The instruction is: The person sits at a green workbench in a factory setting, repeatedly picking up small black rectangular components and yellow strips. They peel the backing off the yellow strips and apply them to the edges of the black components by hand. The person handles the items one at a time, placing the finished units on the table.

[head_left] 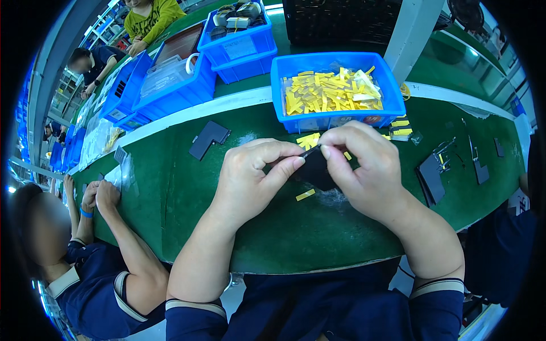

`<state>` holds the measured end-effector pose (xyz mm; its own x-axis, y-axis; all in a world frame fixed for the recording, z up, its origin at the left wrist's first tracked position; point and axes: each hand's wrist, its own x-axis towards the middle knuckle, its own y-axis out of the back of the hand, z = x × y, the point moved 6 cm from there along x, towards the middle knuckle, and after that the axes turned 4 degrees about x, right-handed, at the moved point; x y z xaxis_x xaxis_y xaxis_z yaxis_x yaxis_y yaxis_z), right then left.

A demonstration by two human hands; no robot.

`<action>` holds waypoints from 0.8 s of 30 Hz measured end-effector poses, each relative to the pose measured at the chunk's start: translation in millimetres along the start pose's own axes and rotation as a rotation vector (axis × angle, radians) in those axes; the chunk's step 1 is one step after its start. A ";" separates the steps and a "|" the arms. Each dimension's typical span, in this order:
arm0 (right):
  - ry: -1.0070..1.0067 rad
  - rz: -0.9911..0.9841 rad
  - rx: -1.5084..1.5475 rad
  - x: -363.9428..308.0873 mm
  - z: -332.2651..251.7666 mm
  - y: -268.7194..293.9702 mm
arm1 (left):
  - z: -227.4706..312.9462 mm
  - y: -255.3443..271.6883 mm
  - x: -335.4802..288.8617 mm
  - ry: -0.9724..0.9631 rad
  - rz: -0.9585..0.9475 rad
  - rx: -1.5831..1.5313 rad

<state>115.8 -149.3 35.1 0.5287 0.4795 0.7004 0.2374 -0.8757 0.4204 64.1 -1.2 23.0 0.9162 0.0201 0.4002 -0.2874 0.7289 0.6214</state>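
1. Pinching the far edge of the black flat pack [318, 175] with both left hand [247, 176] and right hand [367, 165], thumb to forefinger on each; held it above the green table [273, 244], just nearer than the blue bin [290, 121].
2. Looked part-way through handling this pack; could not tell of any strip fixed along the edge, hidden by the fingers.
3. Saw one loose yellow strip [305, 195] on the near side, apart from both hands, and many yellow strips [327, 94] unused in the bin.
4. Saw an L-shaped black pack [209, 140] to the left and dark packs [435, 183] to the right; could not tell finished from waiting.
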 end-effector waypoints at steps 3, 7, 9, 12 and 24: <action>0.034 0.027 -0.027 2.4 -1.8 4.6 | -4.2 3.4 0.0 0.022 -0.011 -0.021; 0.028 0.008 -0.006 -0.3 -0.7 0.3 | 8.8 3.0 0.4 -0.055 0.037 -0.031; 0.036 -0.008 -0.003 -0.6 -3.0 -0.8 | 9.7 2.2 -0.6 -0.076 0.060 -0.026; 0.054 -0.026 -0.014 -1.0 -4.7 -1.8 | 6.7 1.8 -0.9 -0.049 0.052 -0.049; 0.071 -0.070 -0.013 -1.9 -8.2 -5.2 | -8.0 -1.6 -3.9 0.182 -0.057 -0.299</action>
<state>106.9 -145.3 36.3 0.4519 0.5425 0.7081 0.2609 -0.8395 0.4767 63.3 3.0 15.0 0.9709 0.0759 0.2270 -0.1647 0.9001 0.4034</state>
